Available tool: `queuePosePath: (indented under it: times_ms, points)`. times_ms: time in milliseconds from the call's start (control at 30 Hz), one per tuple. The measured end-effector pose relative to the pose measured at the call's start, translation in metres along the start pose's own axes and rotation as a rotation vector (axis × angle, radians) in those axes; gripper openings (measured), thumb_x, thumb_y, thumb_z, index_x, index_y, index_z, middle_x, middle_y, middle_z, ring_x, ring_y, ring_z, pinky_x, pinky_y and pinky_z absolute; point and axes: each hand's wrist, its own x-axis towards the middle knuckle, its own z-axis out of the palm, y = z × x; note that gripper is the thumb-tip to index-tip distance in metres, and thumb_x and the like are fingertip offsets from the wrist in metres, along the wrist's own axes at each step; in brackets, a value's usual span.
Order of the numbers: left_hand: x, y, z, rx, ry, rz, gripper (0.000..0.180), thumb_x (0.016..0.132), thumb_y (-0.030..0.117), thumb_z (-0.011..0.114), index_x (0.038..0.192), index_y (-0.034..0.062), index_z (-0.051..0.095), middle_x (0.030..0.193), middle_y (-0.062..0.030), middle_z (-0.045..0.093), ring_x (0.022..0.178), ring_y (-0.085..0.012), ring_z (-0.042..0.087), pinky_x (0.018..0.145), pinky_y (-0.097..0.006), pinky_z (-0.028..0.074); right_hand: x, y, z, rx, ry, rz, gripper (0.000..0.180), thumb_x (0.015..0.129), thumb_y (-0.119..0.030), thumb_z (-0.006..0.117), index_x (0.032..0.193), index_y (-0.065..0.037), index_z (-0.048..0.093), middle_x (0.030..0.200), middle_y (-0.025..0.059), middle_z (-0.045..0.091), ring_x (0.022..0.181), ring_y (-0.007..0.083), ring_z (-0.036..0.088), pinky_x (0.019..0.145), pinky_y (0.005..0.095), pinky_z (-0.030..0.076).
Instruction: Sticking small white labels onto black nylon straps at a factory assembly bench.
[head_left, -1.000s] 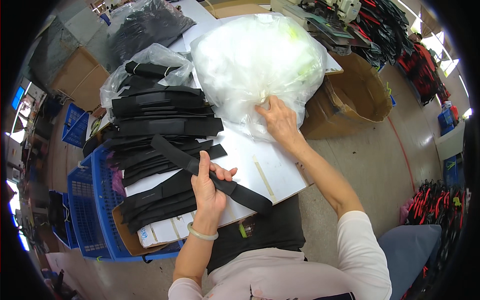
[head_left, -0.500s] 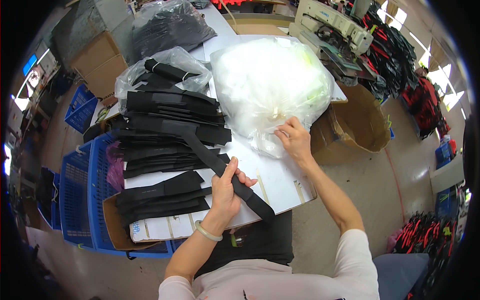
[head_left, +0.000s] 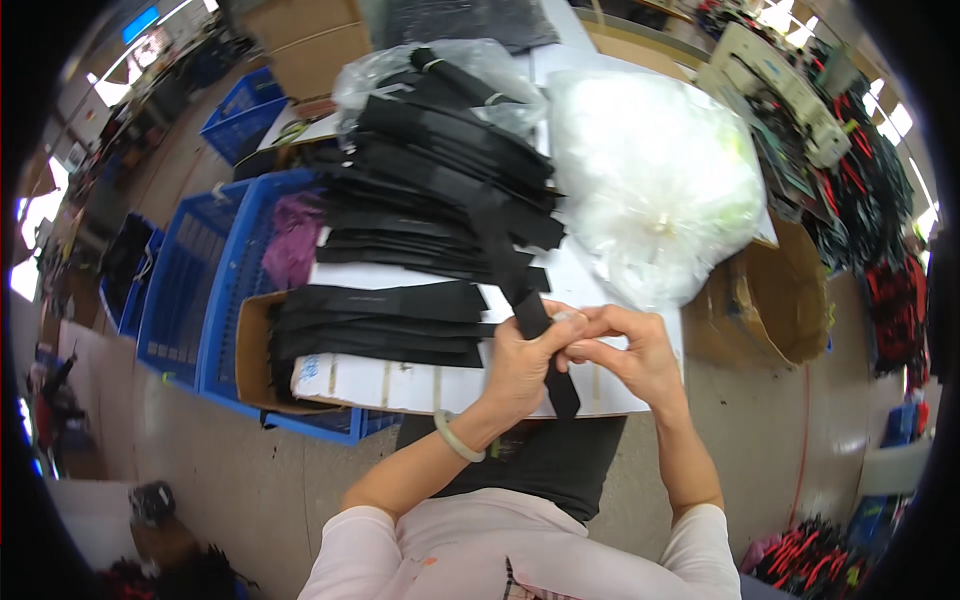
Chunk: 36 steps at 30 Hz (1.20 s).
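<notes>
A long black fabric strip (head_left: 563, 392) slants down over the table's front edge, with my left hand (head_left: 515, 368) closed around its lower part. My right hand (head_left: 638, 352) meets the left thumb and pinches there; whatever lies between its fingertips is too small to name. Up and to the left, the strip runs to stacks of flat black fabric pieces (head_left: 390, 312), which lie in several overlapping bundles. Beyond my right hand sits a large clear plastic bag (head_left: 650, 170) full of white material, its gathered mouth towards me.
The white tabletop (head_left: 420, 385) ends just in front of me. Blue plastic crates (head_left: 195, 280) and a cardboard box (head_left: 258, 350) flank its left side. An open cardboard carton (head_left: 790, 290) stands to the right, below a sewing machine (head_left: 770, 80).
My right hand has left the plastic bag's mouth and come to the left thumb over the strip. The left hand still grips the strip. The view has shifted left.
</notes>
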Motion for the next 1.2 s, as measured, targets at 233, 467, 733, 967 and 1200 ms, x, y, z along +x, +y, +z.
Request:
queuePosePath:
  times_ms: [233,467,733,967,1200]
  points:
    - [-0.004,0.002,-0.015,-0.061,-0.028,0.059,0.013,0.087,0.011,0.071,0.088,-0.0006,0.064,0.068,-0.0043,0.06,0.054,-0.01,0.053,0.057,-0.026,0.048,-0.008,0.018,0.029,-0.101,0.217,-0.287,0.011,0.078,-0.001,0.075,0.083,0.003,0.066,0.08,0.0076,0.064,0.069,0.0137,0.064,0.062,0.0247,0.051]
    - [-0.001,0.018,-0.023,-0.07,0.051,0.105,0.012,0.088,0.008,0.07,0.089,0.0002,0.061,0.068,-0.0054,0.059,0.052,-0.0106,0.051,0.053,-0.025,0.047,-0.001,0.013,0.054,-0.274,0.398,-0.283,0.028,0.077,-0.008,0.079,0.099,0.0,0.062,0.085,0.0106,0.062,0.076,0.0223,0.063,0.068,0.0322,0.05]
    - [-0.005,0.023,-0.012,0.003,0.005,0.042,0.019,0.09,0.015,0.069,0.087,0.0008,0.058,0.063,-0.0019,0.052,0.049,-0.0115,0.048,0.052,-0.028,0.044,-0.004,0.024,0.058,0.362,0.331,-0.079,0.021,0.079,-0.008,0.079,0.093,0.0,0.065,0.073,0.0039,0.063,0.065,0.0095,0.06,0.059,0.0225,0.047]
    - [0.019,0.046,-0.031,-0.478,0.172,-0.179,0.034,0.091,0.038,0.068,0.081,0.0072,0.057,0.061,0.0013,0.044,0.046,-0.0097,0.04,0.051,-0.029,0.044,-0.027,0.001,0.037,0.002,0.165,-0.165,0.013,0.075,-0.006,0.08,0.075,-0.001,0.068,0.067,0.001,0.06,0.058,0.0064,0.052,0.051,0.0227,0.038]
    - [0.012,0.038,-0.018,-0.393,0.19,-0.146,0.034,0.088,0.038,0.071,0.081,0.0076,0.058,0.06,0.0015,0.045,0.046,-0.0094,0.041,0.051,-0.028,0.044,-0.02,0.007,0.05,-0.419,0.304,-0.378,0.024,0.073,-0.012,0.079,0.069,-0.004,0.057,0.064,0.0053,0.053,0.053,0.0189,0.054,0.047,0.0317,0.041]
